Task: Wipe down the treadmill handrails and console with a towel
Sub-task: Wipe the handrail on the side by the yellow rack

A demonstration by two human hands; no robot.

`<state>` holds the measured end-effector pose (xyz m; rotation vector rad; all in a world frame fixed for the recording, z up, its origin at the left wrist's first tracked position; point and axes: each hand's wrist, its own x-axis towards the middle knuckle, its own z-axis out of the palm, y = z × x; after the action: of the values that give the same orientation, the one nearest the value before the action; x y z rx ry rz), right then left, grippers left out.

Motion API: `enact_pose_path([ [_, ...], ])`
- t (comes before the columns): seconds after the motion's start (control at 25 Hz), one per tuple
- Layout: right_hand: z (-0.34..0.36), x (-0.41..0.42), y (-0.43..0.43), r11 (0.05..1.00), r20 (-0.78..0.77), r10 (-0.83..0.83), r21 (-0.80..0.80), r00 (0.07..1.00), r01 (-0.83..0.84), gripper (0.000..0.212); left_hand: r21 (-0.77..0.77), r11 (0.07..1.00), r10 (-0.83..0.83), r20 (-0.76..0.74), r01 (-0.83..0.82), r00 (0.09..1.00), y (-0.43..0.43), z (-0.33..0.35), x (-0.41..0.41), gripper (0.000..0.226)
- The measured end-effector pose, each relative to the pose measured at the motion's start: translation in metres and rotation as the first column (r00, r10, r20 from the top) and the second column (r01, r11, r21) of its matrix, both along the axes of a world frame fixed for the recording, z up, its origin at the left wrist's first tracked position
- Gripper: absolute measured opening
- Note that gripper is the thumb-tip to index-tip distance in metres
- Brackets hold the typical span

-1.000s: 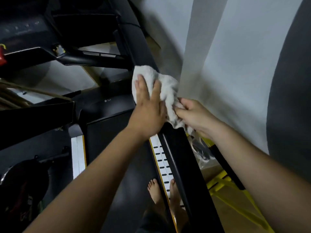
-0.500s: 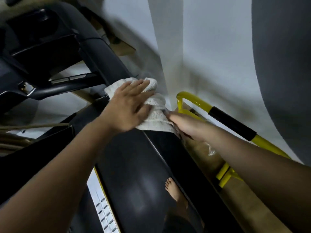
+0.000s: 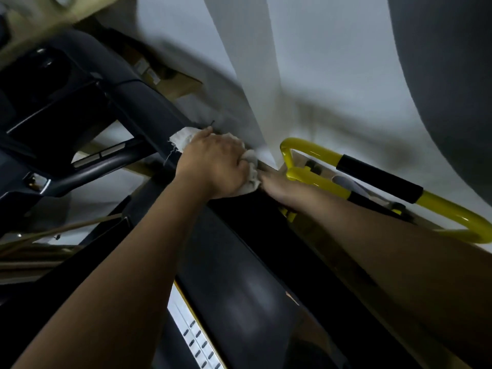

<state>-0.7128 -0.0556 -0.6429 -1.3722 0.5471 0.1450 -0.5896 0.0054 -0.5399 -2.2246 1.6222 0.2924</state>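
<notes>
The left hand (image 3: 215,166) presses the towel (image 3: 183,138) onto the right handrail (image 3: 159,121), fingers curled over it; the right hand (image 3: 277,183) pinches its edge. The console (image 3: 66,83), beyond the handrail, seemingly awaits.

Pale grey wall (image 3: 332,75) ahead of me, dim light, motion blur. Yellow bar (image 3: 452,211) with a black sleeve stands near the wall. Dark curved shape (image 3: 452,75) at right.

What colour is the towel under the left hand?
White, slightly frayed at its edge: the towel shows best in the head view, under the left hand.
</notes>
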Motion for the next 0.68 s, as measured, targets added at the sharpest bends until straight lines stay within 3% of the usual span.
enact_pose_path([
  [0.12,-0.007,0.005,0.000,0.997,0.064,-0.003,0.079,0.998,-0.002,0.023,0.073,0.995,0.071,-0.040,-0.068,0.997,-0.018,0.003,-0.004,0.033],
  [0.24,-0.009,-0.023,0.007,0.998,-0.031,-0.033,0.061,0.999,0.035,0.042,-0.230,0.971,-0.097,-0.161,0.058,0.982,0.016,-0.003,-0.020,0.045],
  [0.32,-0.015,-0.041,0.008,0.994,-0.031,0.015,0.109,0.999,-0.011,0.051,-0.321,0.940,-0.198,-0.232,0.117,0.952,0.037,-0.001,-0.039,0.047],
  [0.44,-0.012,-0.035,0.003,0.997,-0.062,0.072,0.014,0.996,-0.071,0.025,-0.213,0.959,-0.242,-0.271,0.187,0.932,0.018,-0.005,-0.028,0.047],
  [0.48,-0.008,-0.027,0.002,0.999,-0.118,0.015,0.034,0.993,-0.011,0.026,-0.145,0.974,-0.209,-0.265,0.175,0.942,0.007,-0.006,-0.021,0.047],
  [0.56,-0.011,-0.038,0.011,0.996,0.004,0.051,0.073,0.999,-0.051,0.035,-0.003,0.997,-0.072,-0.250,0.073,0.966,-0.017,-0.008,-0.008,0.044],
  [0.64,-0.005,-0.058,0.013,0.990,0.031,0.131,-0.057,0.991,-0.129,0.043,0.091,0.996,0.019,-0.200,-0.001,0.980,-0.028,-0.012,-0.007,0.037],
  [0.68,-0.005,-0.065,0.011,0.982,0.044,0.159,-0.114,0.986,-0.153,0.044,0.117,0.992,-0.035,-0.148,0.053,0.988,-0.025,-0.012,-0.011,0.039],
])
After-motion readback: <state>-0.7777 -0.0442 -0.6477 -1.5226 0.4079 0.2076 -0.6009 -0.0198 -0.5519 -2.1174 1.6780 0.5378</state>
